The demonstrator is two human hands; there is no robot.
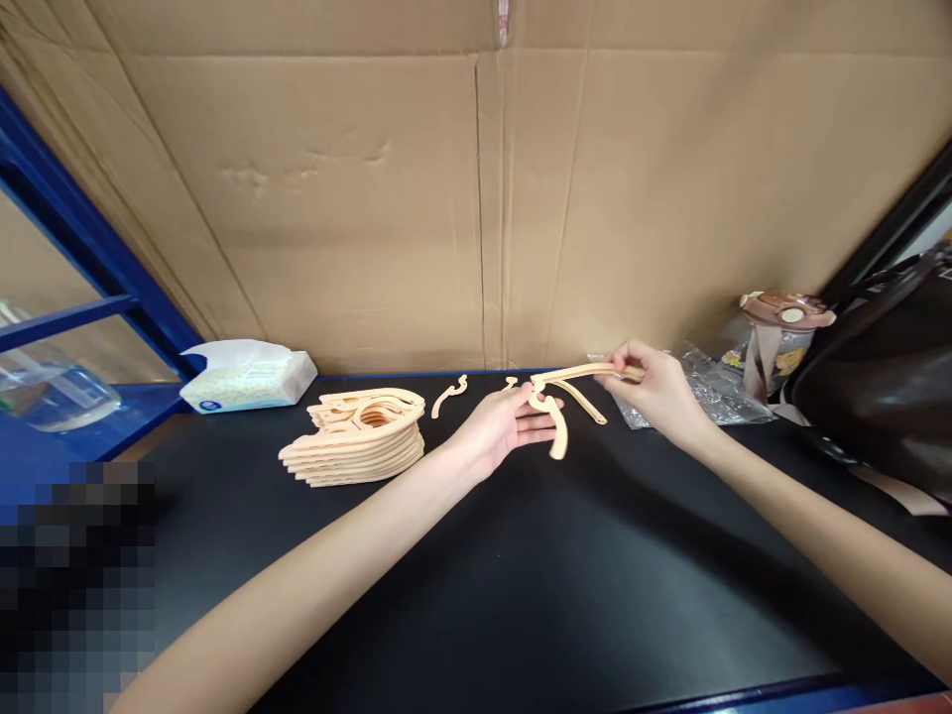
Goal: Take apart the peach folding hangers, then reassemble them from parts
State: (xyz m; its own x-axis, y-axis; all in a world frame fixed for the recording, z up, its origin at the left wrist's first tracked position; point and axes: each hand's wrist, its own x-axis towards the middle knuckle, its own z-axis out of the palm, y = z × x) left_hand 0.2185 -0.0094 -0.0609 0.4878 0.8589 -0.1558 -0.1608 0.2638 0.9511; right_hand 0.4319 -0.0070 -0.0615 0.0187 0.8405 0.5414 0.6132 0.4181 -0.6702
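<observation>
My left hand (502,426) is closed on a curved beige plastic hanger piece (557,436), its lower end hanging past the fingers. From the right, my right hand (654,392) pinches a long, slightly bent hanger arm (576,373), whose other end meets the curved piece at my left fingertips. Whether the two are joined there I cannot tell. Behind them another long hanger arm (584,401) slants down to the right. To the left of my left hand is a stack of folded beige hangers (357,446). A loose curved piece (448,397) and a small piece (511,383) lie at the back.
A tissue pack (249,382) rests at the back left, near a blue metal frame (81,228). On the right are a crumpled clear plastic bag (714,387), a strapped bottle (780,332) and a dark bag (885,377). Cardboard (334,198) walls off the back of the black table (521,595).
</observation>
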